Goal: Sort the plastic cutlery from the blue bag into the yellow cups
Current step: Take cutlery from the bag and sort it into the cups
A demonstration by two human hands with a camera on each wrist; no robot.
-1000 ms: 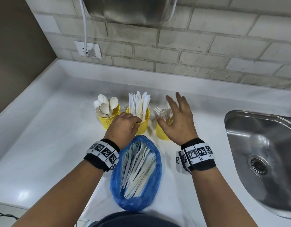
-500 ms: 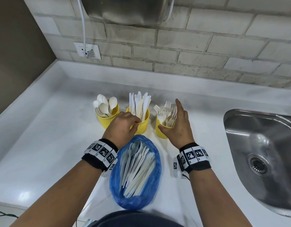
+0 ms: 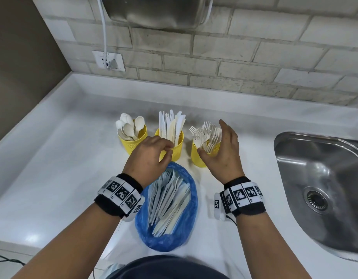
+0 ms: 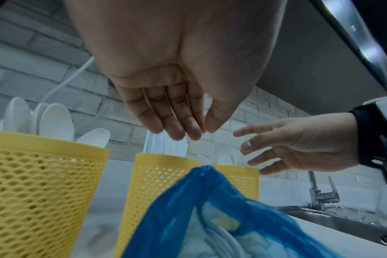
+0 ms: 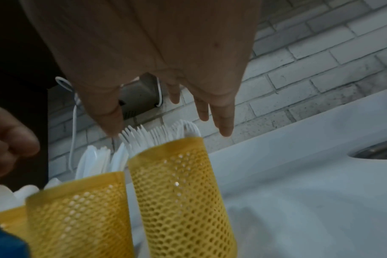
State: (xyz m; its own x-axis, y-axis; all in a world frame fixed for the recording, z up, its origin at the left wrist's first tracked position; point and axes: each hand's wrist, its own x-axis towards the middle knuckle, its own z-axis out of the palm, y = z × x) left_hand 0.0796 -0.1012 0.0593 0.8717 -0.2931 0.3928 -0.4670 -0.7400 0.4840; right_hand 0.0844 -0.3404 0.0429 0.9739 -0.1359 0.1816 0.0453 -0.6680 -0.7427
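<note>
Lying open on the white counter [image 3: 53, 168], blue bag [image 3: 186, 234] full of white cutlery [image 3: 168, 204], just before three yellow cups [image 3: 175, 152] of spoons, knives, forks. Steel sink [image 3: 315, 168] off right. Left hand [image 3: 147, 158] loosely curled, empty; right hand [image 3: 224, 150] spread beside forks [image 3: 206, 135].

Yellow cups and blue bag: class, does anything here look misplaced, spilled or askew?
Nothing stands out. The spoon cup, knife cup and fork cup stand upright, each holding one type. The blue bag lies on the counter with its cutlery inside, nothing spilled.
</note>
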